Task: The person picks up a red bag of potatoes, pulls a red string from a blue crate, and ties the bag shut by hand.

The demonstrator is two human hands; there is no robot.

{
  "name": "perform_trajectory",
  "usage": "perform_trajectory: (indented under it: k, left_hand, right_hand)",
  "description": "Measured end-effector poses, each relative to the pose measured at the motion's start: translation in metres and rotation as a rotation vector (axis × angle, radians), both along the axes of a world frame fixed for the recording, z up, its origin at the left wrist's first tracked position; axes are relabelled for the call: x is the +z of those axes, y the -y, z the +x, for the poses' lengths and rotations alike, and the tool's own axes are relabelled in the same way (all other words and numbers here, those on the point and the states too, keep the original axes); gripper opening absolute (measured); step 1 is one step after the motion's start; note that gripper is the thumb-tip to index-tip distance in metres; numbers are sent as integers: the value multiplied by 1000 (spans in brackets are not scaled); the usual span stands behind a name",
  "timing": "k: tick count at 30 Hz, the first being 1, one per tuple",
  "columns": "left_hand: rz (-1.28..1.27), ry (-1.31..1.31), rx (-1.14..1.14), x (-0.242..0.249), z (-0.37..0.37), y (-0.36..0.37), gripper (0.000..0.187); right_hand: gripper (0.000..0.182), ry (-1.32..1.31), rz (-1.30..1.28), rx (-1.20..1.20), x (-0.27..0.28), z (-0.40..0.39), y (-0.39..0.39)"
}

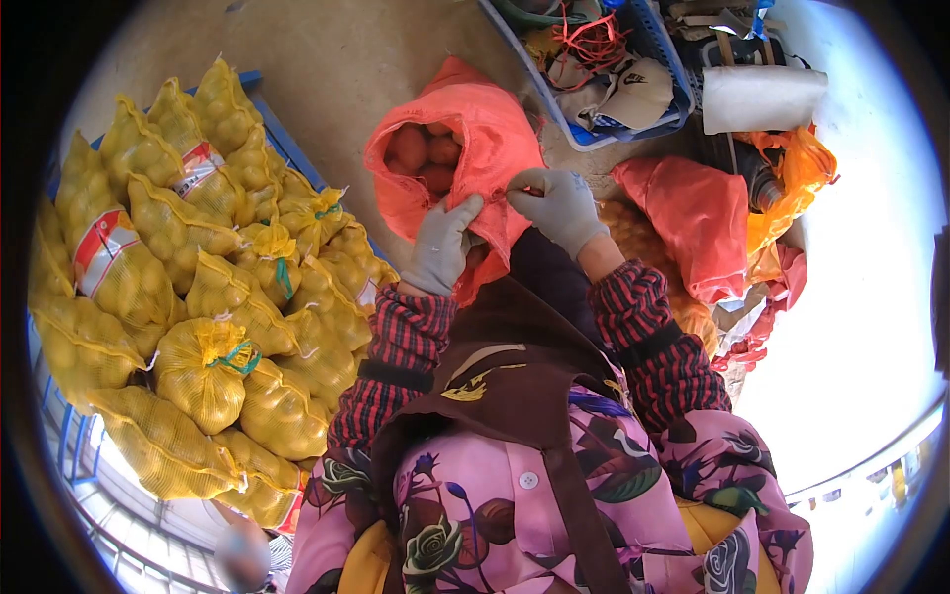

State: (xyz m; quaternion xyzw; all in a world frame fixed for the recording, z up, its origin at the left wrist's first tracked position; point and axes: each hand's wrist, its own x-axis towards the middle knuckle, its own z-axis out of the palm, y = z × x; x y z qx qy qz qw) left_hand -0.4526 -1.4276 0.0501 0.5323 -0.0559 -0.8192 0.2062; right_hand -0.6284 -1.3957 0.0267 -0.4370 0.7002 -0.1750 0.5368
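A red woven sack [485, 124] stands in front of me with its mouth gaping. Round, reddish-brown produce that looks like potatoes [409, 150] shows inside. My left hand [440, 247], in a grey glove, grips the near rim of the sack with the thumb on top. My right hand [559, 210], gloved the same way, is closed in a pinch at the sack's right edge. The fingertips of both hands are partly hidden by the cloth.
Yellow mesh bags of potatoes [213, 287] are piled on a blue pallet [282, 139] at left. A blue crate [569, 134] holds a cap and red ties. To the right lie another red sack [693, 218] and orange bags [792, 188].
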Motion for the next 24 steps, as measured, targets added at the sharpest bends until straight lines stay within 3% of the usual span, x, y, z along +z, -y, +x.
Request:
perform_trajectory:
  k: [7,9,10,11,12,13,15,16,17,18,20,21,24]
  left_hand:
    - [-33,47,-66,-3,0,-5,25]
    - [-362,322,-379,-6,-6,-13,32]
    - [-362,324,-375,-6,-9,-19,32]
    - [-731,551,-675,4,-15,-24,37]
    - [-1100,776,-977,12,-22,-27,42]
    - [-1224,735,-930,18,-31,-29,46]
    - [-1148,712,-969,22,-34,-38,46]
    - [-1074,682,-1006,22,-34,-40,46]
    - [-1192,559,-784,9,-25,-40,35]
    - [-1191,561,-780,1,-17,-39,35]
    - [-331,499,-264,-10,-5,-37,26]
    - [-342,435,-77,-17,-7,-33,19]
    - [-300,332,-139,-20,-14,-17,16]
  right_hand:
    - [22,27,-46,-17,-14,9,1]
    - [24,88,-55,-44,-19,11,-1]
    - [27,355,64,-229,-21,11,-3]
    - [31,621,186,-412,-21,13,-4]
    - [31,624,186,-406,-20,16,-4]
    - [32,596,150,-369,-19,21,-5]
    - [34,571,114,-329,-14,24,-1]
    - [29,641,279,-449,-13,20,2]
    - [23,704,448,-568,-11,17,4]
    - [23,702,449,-564,-18,15,0]
    - [18,643,284,-502,-28,16,-6]
    - [18,644,289,-497,-26,18,-7]
    - [14,671,273,-548,-24,20,-5]
